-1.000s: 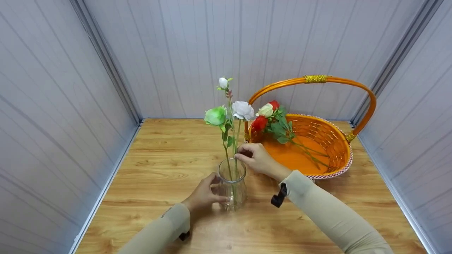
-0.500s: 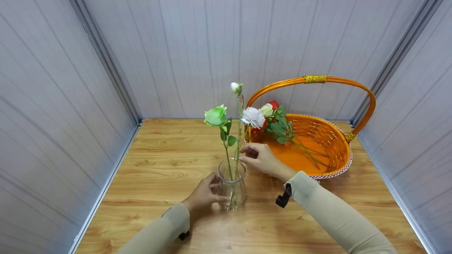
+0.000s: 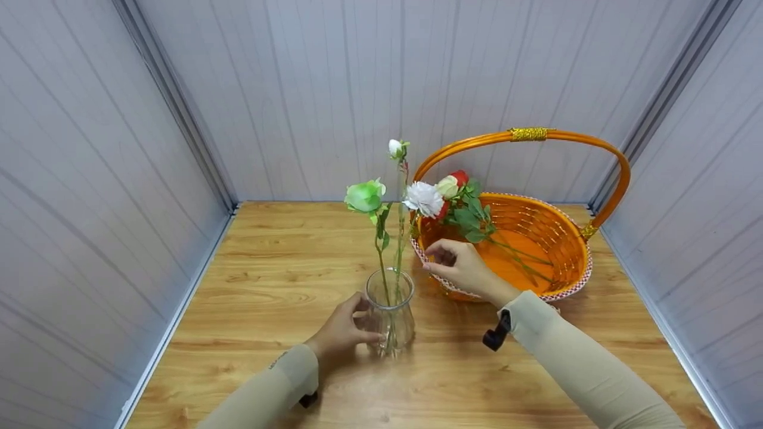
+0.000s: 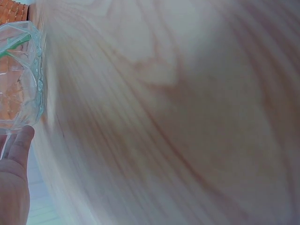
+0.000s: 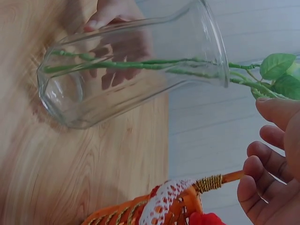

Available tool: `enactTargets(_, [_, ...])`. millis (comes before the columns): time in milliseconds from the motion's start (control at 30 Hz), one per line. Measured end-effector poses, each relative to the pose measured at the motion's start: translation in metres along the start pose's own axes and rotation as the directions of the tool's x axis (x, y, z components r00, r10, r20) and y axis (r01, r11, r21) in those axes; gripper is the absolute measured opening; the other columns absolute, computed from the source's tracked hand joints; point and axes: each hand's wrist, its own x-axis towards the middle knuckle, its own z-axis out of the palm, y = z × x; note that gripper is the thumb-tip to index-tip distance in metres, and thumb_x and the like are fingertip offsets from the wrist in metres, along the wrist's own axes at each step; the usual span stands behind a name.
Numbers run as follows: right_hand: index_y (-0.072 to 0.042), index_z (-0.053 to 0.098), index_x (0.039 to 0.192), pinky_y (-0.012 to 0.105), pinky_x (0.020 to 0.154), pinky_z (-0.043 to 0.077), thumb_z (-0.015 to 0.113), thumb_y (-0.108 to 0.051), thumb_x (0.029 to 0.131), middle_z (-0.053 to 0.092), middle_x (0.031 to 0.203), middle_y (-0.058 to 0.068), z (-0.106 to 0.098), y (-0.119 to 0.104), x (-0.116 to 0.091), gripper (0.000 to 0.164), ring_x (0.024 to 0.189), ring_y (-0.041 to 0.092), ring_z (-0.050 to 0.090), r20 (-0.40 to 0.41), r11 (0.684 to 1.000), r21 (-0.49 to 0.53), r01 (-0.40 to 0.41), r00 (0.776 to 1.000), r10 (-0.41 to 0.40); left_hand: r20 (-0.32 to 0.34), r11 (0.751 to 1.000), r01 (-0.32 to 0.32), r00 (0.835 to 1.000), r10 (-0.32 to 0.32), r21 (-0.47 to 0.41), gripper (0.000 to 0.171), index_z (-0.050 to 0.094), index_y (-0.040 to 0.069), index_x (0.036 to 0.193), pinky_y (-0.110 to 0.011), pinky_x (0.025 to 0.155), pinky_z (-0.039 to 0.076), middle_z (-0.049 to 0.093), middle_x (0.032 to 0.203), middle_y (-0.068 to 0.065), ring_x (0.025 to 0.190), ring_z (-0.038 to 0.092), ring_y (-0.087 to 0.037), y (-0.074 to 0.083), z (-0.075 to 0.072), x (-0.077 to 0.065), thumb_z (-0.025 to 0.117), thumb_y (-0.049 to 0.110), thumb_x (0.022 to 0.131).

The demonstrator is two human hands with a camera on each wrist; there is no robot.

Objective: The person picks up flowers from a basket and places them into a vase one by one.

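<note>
A clear glass vase (image 3: 405,328) stands upright on the wooden table. My left hand (image 3: 343,328) holds it low on its left side, thumb toward the front; the left wrist view shows fingertips at its base. Three flower heads rise above the vase: a green rose (image 3: 365,196) leaning left, a white bud (image 3: 395,149) on a tall stem, and a ruffled white flower (image 3: 424,199) leaning right. In the right wrist view, green stems (image 5: 140,64) reach down inside the glass. Right of the stems, my right hand (image 3: 462,268) hovers with loosely bent fingers, holding nothing.
An orange woven basket (image 3: 581,280) with a tall arched handle stands right of the vase, behind my right hand. Inside lie a cream rose (image 3: 447,187), red roses (image 3: 459,177) and leafy stems. Grey panel walls (image 3: 298,107) enclose the table on three sides.
My right hand lets go of a stem in the vase and draws away to the right. The white bud and white flower have tipped rightward. The left hand stays on the vase.
</note>
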Motion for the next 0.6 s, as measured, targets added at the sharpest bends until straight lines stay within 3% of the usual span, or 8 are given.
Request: enactTargets(600, [-0.002,0.075,0.114,0.021,0.066,0.048,0.082,-0.014,0.098,0.067,0.089,0.007,-0.031,0.02,-0.022,0.021,0.075,0.012,0.056,-0.058,0.998,-0.039,-0.051,0.997,0.048,0.003,1.0,0.002,1.0,-0.002,-0.01,0.067,0.056,0.012,0.136,-0.061,0.119,0.052,0.064,0.142,-0.013,0.14,0.06,-0.044,-0.003,0.0,0.001,0.097,0.019,0.083])
